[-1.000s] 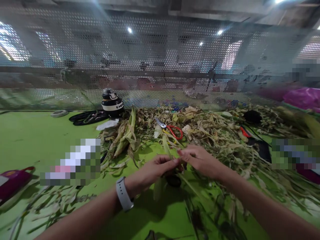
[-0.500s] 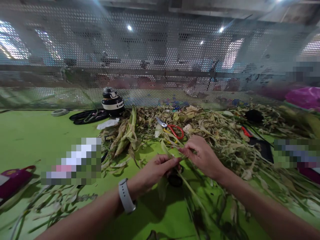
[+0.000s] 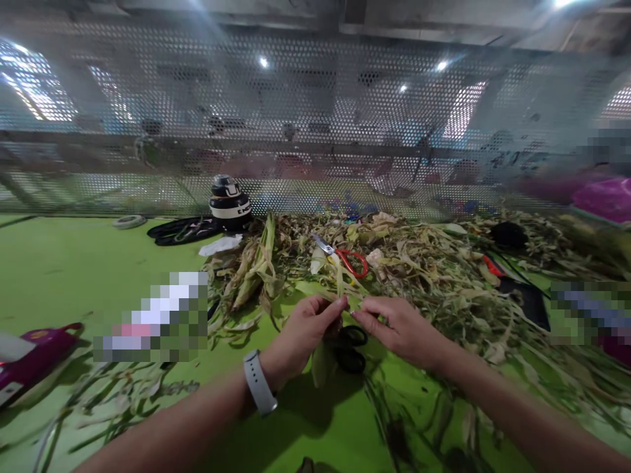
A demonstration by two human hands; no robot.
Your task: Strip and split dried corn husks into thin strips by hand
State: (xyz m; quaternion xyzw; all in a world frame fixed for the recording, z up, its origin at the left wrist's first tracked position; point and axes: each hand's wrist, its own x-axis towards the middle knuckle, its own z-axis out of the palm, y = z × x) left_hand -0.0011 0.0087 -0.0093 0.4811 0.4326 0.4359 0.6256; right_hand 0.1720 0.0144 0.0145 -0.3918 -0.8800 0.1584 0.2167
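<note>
My left hand [image 3: 304, 328], with a white watch band on its wrist, is closed in a pinch on a long pale green leaf strip [image 3: 339, 279] that stands up from its fingertips. My right hand [image 3: 398, 327] sits just to the right, its fingers curled and pinching the same leaf strip lower down. Beneath both hands lie black-handled scissors [image 3: 351, 348] on the green table [image 3: 73, 276]. A big heap of dried husks and leaves [image 3: 424, 263] spreads behind and to the right of the hands.
Red-handled scissors [image 3: 348, 257] lie on the heap. A black-and-white bottle [image 3: 229, 203], a black strap [image 3: 180, 230] and a tape roll [image 3: 128, 221] sit at the back left before a perforated metal screen [image 3: 315, 118]. A magenta object [image 3: 34, 348] lies far left.
My right hand has dropped back toward me and closer to my left hand. My left hand has lifted the leaf strip more upright. The view has shifted slightly.
</note>
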